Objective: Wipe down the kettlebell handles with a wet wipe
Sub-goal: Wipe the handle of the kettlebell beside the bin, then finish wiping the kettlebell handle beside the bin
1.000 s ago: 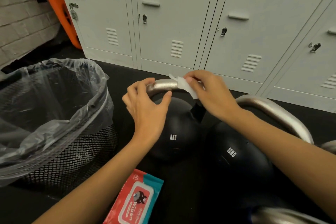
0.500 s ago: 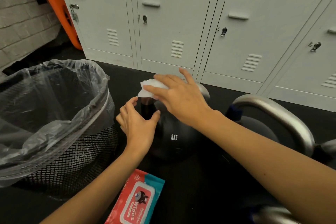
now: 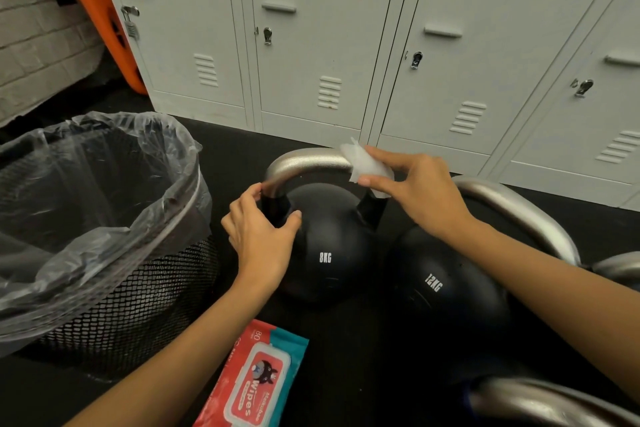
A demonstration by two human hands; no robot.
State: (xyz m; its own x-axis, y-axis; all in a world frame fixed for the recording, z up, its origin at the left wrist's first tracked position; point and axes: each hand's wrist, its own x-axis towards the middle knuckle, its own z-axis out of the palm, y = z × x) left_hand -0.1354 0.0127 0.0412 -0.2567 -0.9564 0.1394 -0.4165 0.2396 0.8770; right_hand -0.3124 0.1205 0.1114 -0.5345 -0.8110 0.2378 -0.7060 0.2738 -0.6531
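A black 8 kg kettlebell (image 3: 329, 246) with a silver handle (image 3: 304, 161) stands on the dark floor in the middle. My left hand (image 3: 263, 236) curls round the left foot of that handle. My right hand (image 3: 415, 191) pinches a white wet wipe (image 3: 367, 165) and holds it wrapped on the handle's right bend. A black 12 kg kettlebell (image 3: 446, 291) with its own silver handle (image 3: 519, 211) stands just to the right, partly under my right forearm.
A mesh bin (image 3: 114, 288) lined with a clear bag stands at the left. A red and teal wipes pack (image 3: 256, 378) lies on the floor near me. Grey lockers (image 3: 311, 45) line the back. Another silver handle (image 3: 540, 402) shows at the bottom right.
My right hand has slid the wipe from the left end of the 8 kg handle over to its right bend. My left hand kept its hold low on the left side.
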